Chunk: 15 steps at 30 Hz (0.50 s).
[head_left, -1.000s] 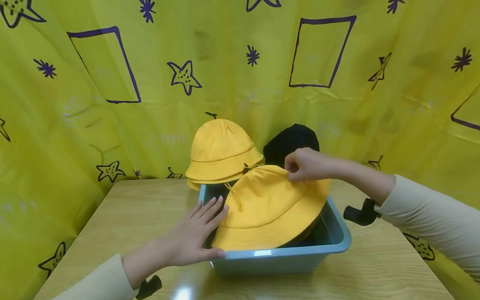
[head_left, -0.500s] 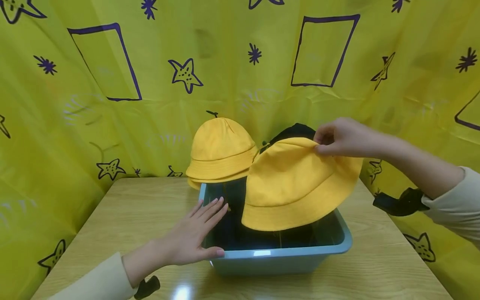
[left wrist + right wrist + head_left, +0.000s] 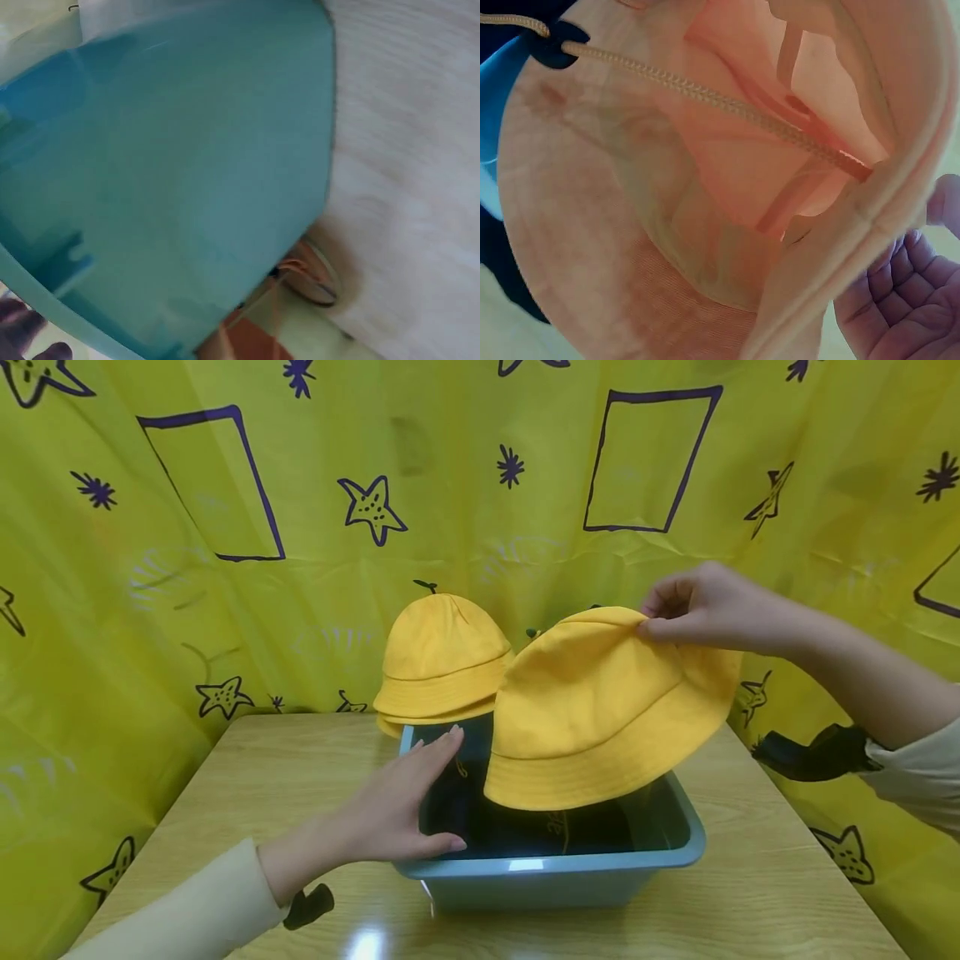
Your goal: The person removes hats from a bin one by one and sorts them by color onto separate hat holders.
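My right hand (image 3: 720,610) pinches a yellow bucket hat (image 3: 592,710) by its upper brim and holds it, tilted, over a blue-green plastic bin (image 3: 547,865). In the right wrist view the inside of the hat (image 3: 697,247) shows, with a cord (image 3: 705,97) and dark toggle (image 3: 559,45) across it. My left hand (image 3: 390,806), fingers extended, is at the bin's left rim; whether it touches the rim is unclear. In the left wrist view, the bin's wall (image 3: 187,165) hides most of that hand. Black cloth (image 3: 600,831) with yellowish markings lies inside the bin.
More yellow bucket hats (image 3: 446,647), stacked, stand behind the bin's left rear corner, the top one with a sprout ornament. The held hat almost fully hides a black item behind it. A wooden table (image 3: 300,768) carries everything, and a yellow patterned curtain (image 3: 480,510) hangs behind.
My right hand has lifted the yellow bucket hat up and to the right, uncovering the bin's dark contents. My left hand has shifted slightly and turned at the left rim.
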Tool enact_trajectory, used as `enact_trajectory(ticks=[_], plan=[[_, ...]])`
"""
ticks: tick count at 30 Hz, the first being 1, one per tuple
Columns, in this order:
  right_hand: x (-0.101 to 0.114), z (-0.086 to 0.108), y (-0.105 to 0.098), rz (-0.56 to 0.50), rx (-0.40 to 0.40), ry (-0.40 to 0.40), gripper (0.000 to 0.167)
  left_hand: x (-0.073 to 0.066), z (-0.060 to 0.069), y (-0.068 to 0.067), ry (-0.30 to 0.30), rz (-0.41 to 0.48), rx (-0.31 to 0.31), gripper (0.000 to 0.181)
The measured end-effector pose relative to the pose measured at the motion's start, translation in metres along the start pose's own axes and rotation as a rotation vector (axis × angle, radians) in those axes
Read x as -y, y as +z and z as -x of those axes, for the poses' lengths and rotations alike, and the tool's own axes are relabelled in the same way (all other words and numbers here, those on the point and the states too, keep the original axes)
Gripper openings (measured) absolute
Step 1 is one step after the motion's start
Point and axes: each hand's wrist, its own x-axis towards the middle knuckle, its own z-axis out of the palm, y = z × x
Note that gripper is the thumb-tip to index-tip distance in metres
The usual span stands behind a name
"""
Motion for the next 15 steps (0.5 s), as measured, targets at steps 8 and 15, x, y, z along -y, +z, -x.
enact_trajectory(ticks=[8,15], plan=[[0.011,0.006,-0.018,-0.192,-0.101,0.007,0.013,-0.009,-0.022,-0.004,-0.003,-0.061,-0.136,0.123],[0.018,0.004,-0.022,-0.241,-0.18,0.124,0.019,-0.008,-0.042,-0.016,0.136,-0.002,-0.392,0.088]])
